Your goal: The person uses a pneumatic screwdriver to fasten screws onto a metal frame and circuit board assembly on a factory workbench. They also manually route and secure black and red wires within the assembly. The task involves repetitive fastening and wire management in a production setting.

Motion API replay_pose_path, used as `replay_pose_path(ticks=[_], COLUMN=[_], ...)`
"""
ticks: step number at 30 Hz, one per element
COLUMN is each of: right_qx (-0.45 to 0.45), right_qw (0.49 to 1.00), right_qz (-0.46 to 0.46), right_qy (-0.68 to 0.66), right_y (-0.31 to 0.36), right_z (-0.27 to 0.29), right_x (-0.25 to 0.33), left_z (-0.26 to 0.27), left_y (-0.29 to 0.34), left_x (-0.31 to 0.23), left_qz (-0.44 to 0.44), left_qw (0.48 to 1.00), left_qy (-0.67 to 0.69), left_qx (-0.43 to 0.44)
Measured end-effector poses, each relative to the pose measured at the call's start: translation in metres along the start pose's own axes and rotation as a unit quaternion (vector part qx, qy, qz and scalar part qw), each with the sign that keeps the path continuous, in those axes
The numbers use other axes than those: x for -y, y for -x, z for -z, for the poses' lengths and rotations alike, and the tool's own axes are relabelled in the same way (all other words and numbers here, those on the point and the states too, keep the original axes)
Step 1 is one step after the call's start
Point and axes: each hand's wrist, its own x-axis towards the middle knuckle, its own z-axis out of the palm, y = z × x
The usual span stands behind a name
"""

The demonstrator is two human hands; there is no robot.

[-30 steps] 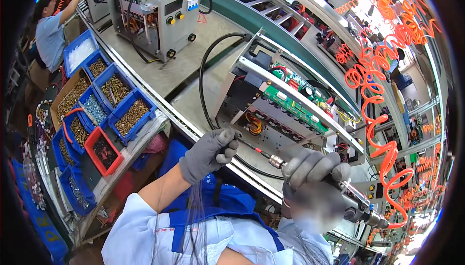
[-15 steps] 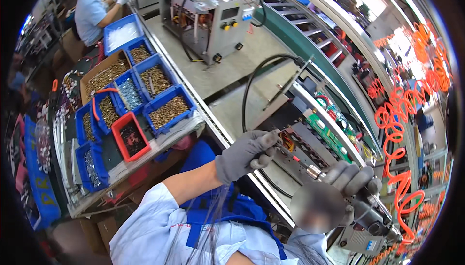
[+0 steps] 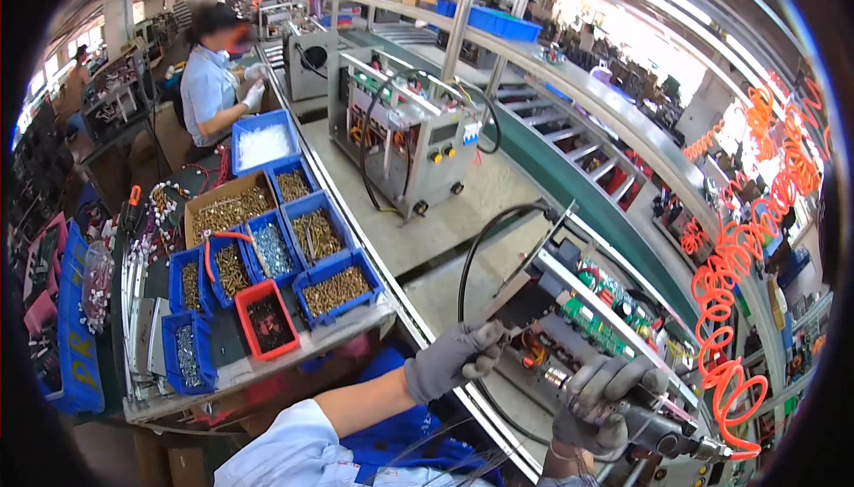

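Note:
My left hand [image 3: 452, 362], in a grey glove, is closed in a pinch in front of the open metal unit [image 3: 520, 293]. Whatever lies between its fingertips is too small to name. My right hand [image 3: 605, 398], gloved too, wraps round a dark air screwdriver [image 3: 658, 431]. The tool's silver chuck [image 3: 556, 378] points at the left fingertips, and an orange coiled hose [image 3: 743, 453] joins its back end. Green circuit boards [image 3: 592, 331] and wires show inside the unit. A black cable [image 3: 471, 260] loops out beside it.
Left of me, a bench carries blue bins [image 3: 336, 296] of brass and silver fasteners, plus a red bin [image 3: 267, 320] of dark parts. Another unit [image 3: 405, 144] stands farther along the line. Beyond it, a co-worker [image 3: 212, 91] wears white gloves. Orange hoses [image 3: 716, 300] hang at right.
The view has tilted up, so the bench and line sit lower and farther right. My right hand has brought the screwdriver's chuck closer to my left fingertips. The left hand keeps its pinch.

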Motion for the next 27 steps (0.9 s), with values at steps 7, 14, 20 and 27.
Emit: replay_pose_path(ticks=[7, 14, 20, 27], right_qx=[-0.045, -0.096, -0.137, -0.15], right_qw=[0.999, 0.993, 0.986, 0.964], right_qz=[0.011, 0.043, -0.018, -0.115], right_qy=[0.016, 0.059, 0.091, 0.186], right_y=[0.016, 0.031, 0.057, 0.111], right_z=[0.005, 0.002, 0.006, 0.027], right_x=[-0.01, -0.023, -0.041, -0.031], left_z=[0.005, 0.033, 0.09, 0.103], left_y=[-0.003, 0.014, 0.038, 0.045], left_x=[0.0, 0.026, 0.074, 0.1], left_qz=[0.021, 0.006, 0.12, 0.14], left_qw=[0.995, 0.997, 0.979, 0.979], left_qy=[0.092, 0.055, 0.115, 0.1], left_qx=[-0.013, -0.048, -0.117, -0.104])
